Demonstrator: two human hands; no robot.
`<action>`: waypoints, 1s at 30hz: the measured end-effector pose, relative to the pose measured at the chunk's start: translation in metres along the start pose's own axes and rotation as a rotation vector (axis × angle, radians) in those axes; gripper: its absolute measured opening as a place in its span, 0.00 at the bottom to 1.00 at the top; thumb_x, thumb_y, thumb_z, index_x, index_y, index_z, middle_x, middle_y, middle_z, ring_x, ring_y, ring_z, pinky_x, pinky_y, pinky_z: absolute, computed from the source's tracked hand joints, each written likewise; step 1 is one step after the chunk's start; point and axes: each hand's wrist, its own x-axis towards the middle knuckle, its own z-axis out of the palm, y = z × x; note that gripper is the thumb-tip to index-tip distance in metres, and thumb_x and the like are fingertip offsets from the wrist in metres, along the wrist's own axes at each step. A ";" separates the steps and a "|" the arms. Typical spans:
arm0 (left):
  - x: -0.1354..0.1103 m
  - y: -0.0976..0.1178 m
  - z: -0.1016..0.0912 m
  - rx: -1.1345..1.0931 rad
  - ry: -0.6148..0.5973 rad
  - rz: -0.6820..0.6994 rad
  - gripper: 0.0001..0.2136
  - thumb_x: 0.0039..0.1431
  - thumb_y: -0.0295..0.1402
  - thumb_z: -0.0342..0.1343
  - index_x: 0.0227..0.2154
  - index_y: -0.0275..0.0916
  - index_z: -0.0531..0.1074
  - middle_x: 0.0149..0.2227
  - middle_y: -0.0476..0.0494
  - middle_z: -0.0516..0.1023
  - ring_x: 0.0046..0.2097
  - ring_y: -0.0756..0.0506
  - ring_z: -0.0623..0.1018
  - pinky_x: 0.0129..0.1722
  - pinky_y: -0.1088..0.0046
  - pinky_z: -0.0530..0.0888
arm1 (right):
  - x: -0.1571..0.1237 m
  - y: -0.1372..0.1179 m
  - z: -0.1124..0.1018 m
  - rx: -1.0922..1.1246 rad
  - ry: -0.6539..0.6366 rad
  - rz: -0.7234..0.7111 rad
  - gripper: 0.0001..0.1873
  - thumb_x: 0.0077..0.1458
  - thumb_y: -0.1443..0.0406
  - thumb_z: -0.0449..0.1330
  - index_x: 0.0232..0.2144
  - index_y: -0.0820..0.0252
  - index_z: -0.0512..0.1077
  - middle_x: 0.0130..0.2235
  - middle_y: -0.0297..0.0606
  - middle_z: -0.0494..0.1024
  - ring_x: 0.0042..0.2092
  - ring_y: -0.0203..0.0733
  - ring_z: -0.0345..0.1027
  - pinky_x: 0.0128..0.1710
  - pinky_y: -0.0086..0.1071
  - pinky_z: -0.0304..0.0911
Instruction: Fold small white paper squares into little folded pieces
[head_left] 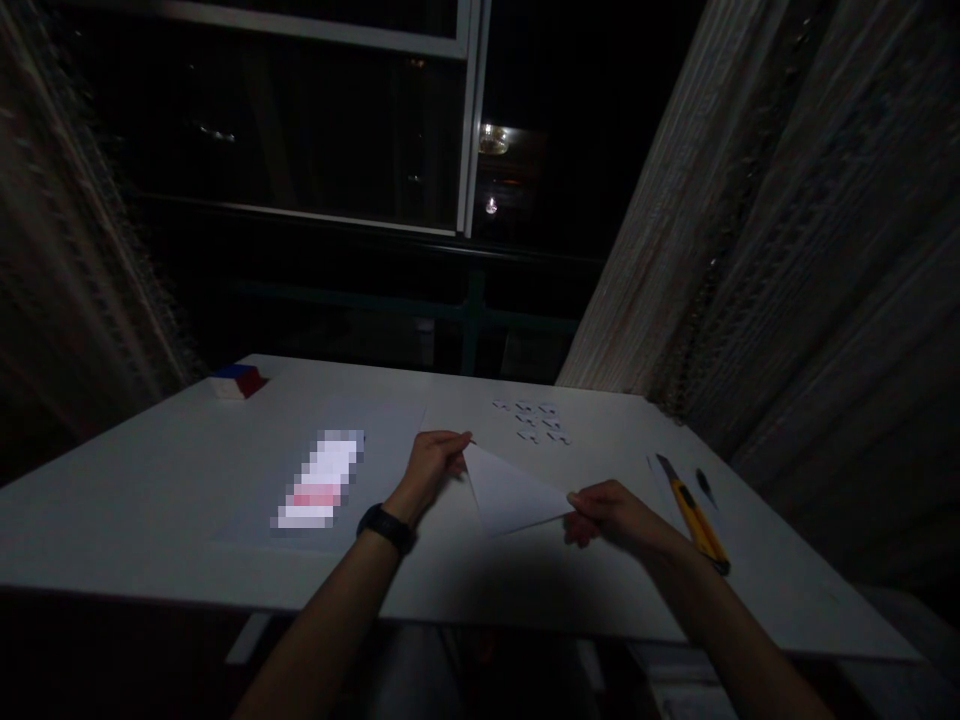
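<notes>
A white sheet of paper in a triangular shape [511, 494] is stretched between my two hands, just above the white table [465, 580]. My left hand [439, 460], with a dark watch on its wrist, pinches the upper left corner. At the right corner, my right hand [609, 510] pinches the paper between thumb and fingers. To the left lies a lit phone-like screen [322, 480], its content blurred out, on a larger pale sheet [397, 420]. Beyond the triangle, several small pieces with dark marks [527, 420] lie in rows.
A yellow utility knife [697, 520] lies on the right, beside a small dark object [706, 487] I cannot make out. A blue, red and white block [236, 381] sits at the far left corner. Curtains [645, 250] hang on both sides of a dark window [300, 120].
</notes>
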 end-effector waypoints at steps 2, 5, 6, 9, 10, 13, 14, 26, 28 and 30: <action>0.001 0.000 -0.001 -0.001 0.014 0.026 0.15 0.41 0.42 0.62 0.20 0.31 0.71 0.15 0.49 0.68 0.17 0.54 0.67 0.14 0.80 0.62 | -0.006 0.000 -0.006 -0.008 0.032 0.002 0.27 0.46 0.47 0.56 0.21 0.68 0.73 0.22 0.46 0.76 0.22 0.38 0.67 0.24 0.31 0.57; 0.002 -0.001 -0.001 -0.002 -0.014 0.042 0.16 0.43 0.43 0.61 0.20 0.32 0.70 0.14 0.51 0.66 0.15 0.55 0.65 0.13 0.81 0.60 | -0.013 -0.005 -0.011 -0.087 0.250 -0.032 0.27 0.47 0.46 0.54 0.20 0.66 0.72 0.23 0.45 0.76 0.24 0.39 0.67 0.27 0.34 0.60; 0.002 -0.001 -0.001 0.003 -0.036 0.038 0.16 0.44 0.44 0.60 0.21 0.32 0.71 0.14 0.51 0.66 0.15 0.55 0.65 0.13 0.81 0.60 | -0.012 -0.008 -0.011 -0.143 0.364 -0.074 0.27 0.49 0.46 0.53 0.22 0.65 0.72 0.24 0.45 0.76 0.26 0.40 0.67 0.30 0.34 0.61; 0.001 -0.002 0.001 0.027 -0.096 0.023 0.17 0.45 0.44 0.58 0.24 0.31 0.72 0.14 0.50 0.67 0.15 0.54 0.66 0.13 0.80 0.61 | 0.003 -0.019 0.003 -0.292 0.520 -0.196 0.22 0.50 0.49 0.54 0.33 0.62 0.73 0.36 0.45 0.77 0.37 0.44 0.69 0.41 0.36 0.60; 0.000 -0.002 0.002 0.034 -0.107 0.021 0.17 0.46 0.44 0.58 0.25 0.31 0.73 0.14 0.50 0.68 0.15 0.53 0.66 0.14 0.79 0.62 | 0.012 -0.022 0.010 -0.313 0.499 -0.219 0.21 0.49 0.50 0.56 0.37 0.61 0.72 0.39 0.45 0.76 0.40 0.44 0.68 0.42 0.37 0.60; -0.003 0.000 0.003 0.057 -0.098 0.027 0.17 0.45 0.43 0.58 0.26 0.31 0.74 0.14 0.49 0.68 0.15 0.53 0.67 0.14 0.79 0.62 | 0.044 -0.030 0.033 -0.352 0.330 -0.242 0.22 0.47 0.52 0.58 0.41 0.60 0.71 0.40 0.43 0.76 0.40 0.44 0.68 0.40 0.36 0.61; -0.004 0.001 0.003 0.063 -0.085 0.034 0.16 0.45 0.43 0.58 0.26 0.30 0.74 0.14 0.49 0.68 0.14 0.53 0.66 0.14 0.79 0.62 | 0.054 -0.032 0.040 -0.360 0.249 -0.225 0.21 0.46 0.53 0.58 0.38 0.60 0.72 0.37 0.42 0.76 0.37 0.43 0.68 0.37 0.34 0.61; -0.003 0.002 -0.001 -0.064 -0.049 -0.042 0.18 0.49 0.44 0.56 0.30 0.29 0.73 0.30 0.35 0.78 0.26 0.48 0.76 0.21 0.76 0.70 | 0.080 -0.015 0.049 0.145 0.279 -0.117 0.21 0.34 0.50 0.64 0.20 0.64 0.70 0.16 0.29 0.64 0.19 0.30 0.53 0.20 0.27 0.48; -0.008 0.000 0.003 -0.066 -0.224 -0.121 0.21 0.51 0.46 0.53 0.32 0.28 0.73 0.30 0.34 0.78 0.28 0.45 0.77 0.25 0.71 0.74 | 0.084 -0.013 0.054 0.234 0.375 -0.116 0.23 0.36 0.49 0.63 0.26 0.64 0.70 0.18 0.31 0.68 0.20 0.32 0.58 0.20 0.28 0.52; -0.012 -0.002 0.006 -0.017 -0.336 -0.149 0.19 0.49 0.44 0.57 0.34 0.29 0.73 0.31 0.35 0.77 0.30 0.43 0.77 0.27 0.67 0.75 | 0.085 -0.013 0.060 0.251 0.437 -0.155 0.26 0.38 0.50 0.62 0.35 0.62 0.69 0.24 0.35 0.73 0.24 0.37 0.65 0.24 0.30 0.58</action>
